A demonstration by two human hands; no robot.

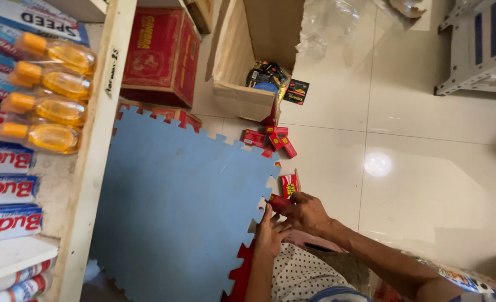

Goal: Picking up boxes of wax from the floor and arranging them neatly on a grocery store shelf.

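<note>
My right hand is closed around a small red box just past the edge of a blue foam mat. My left hand touches the same box from below with its fingers together. Another small red and yellow box stands on the floor right above my hands. Several more red boxes lie scattered on the tiles farther off.
An open cardboard carton with dark packets sits at the top, a red carton to its left. A wooden shelf on the left holds yellow bottles and flat packs. A white step stool stands top right.
</note>
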